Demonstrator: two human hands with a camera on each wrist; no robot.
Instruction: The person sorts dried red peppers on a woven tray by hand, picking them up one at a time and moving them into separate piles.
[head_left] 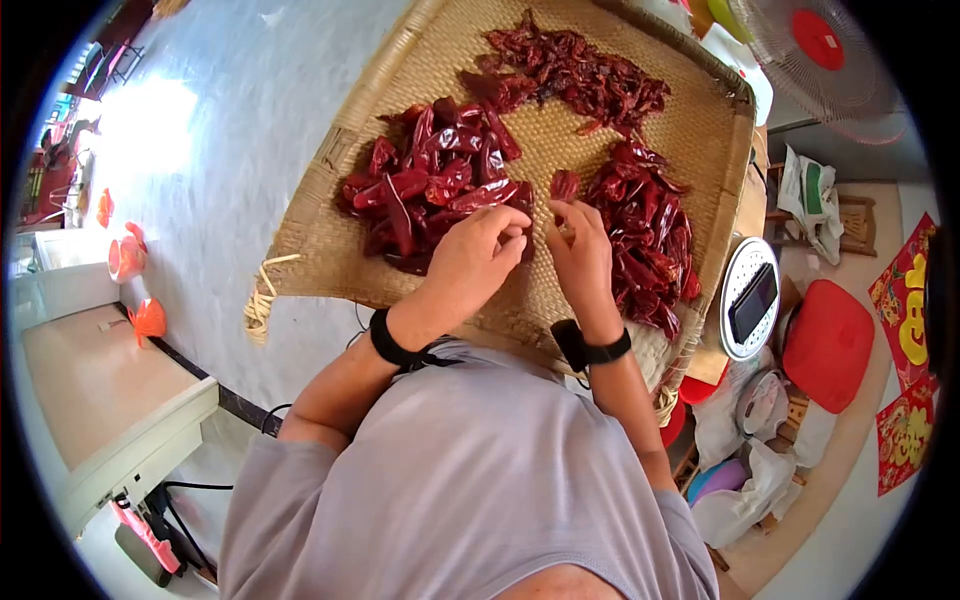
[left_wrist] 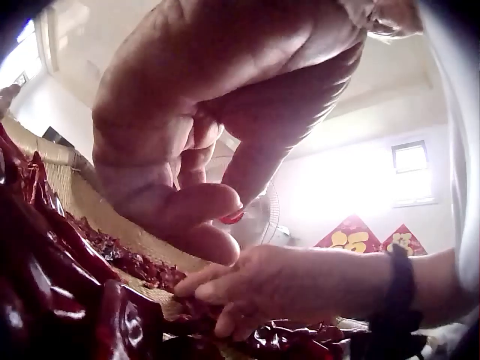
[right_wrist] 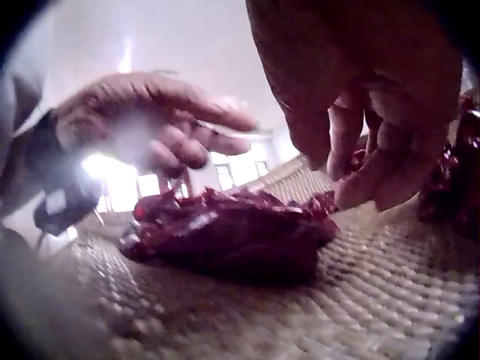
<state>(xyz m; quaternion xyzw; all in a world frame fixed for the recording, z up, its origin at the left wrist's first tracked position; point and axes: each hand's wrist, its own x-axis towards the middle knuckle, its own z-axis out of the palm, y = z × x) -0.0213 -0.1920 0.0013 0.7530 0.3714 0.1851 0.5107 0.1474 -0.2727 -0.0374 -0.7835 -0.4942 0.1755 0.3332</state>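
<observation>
My left hand [head_left: 478,250] hovers at the right side of a pile of glossy dried red chilies [head_left: 400,190], its fingers loosely bent. Nothing shows between its thumb and fingers in the left wrist view. To its right is my right hand [head_left: 582,255], fingers slightly curved and pointing down close over the woven tray [head_left: 545,300]. One flattened piece of chili [head_left: 565,184] lies just beyond its fingertips. In the right wrist view, the hanging fingers [right_wrist: 379,176] partly cover some red behind them, and a dark red chili [right_wrist: 232,236] lies on the weave.
A second chili heap [head_left: 645,235] lies right of my right hand, and darker, shrivelled chilies [head_left: 570,70] are spread at the tray's far end. Beside the tray stand a white round stool top [head_left: 735,330] with a black phone [head_left: 754,303] and a fan [head_left: 820,50].
</observation>
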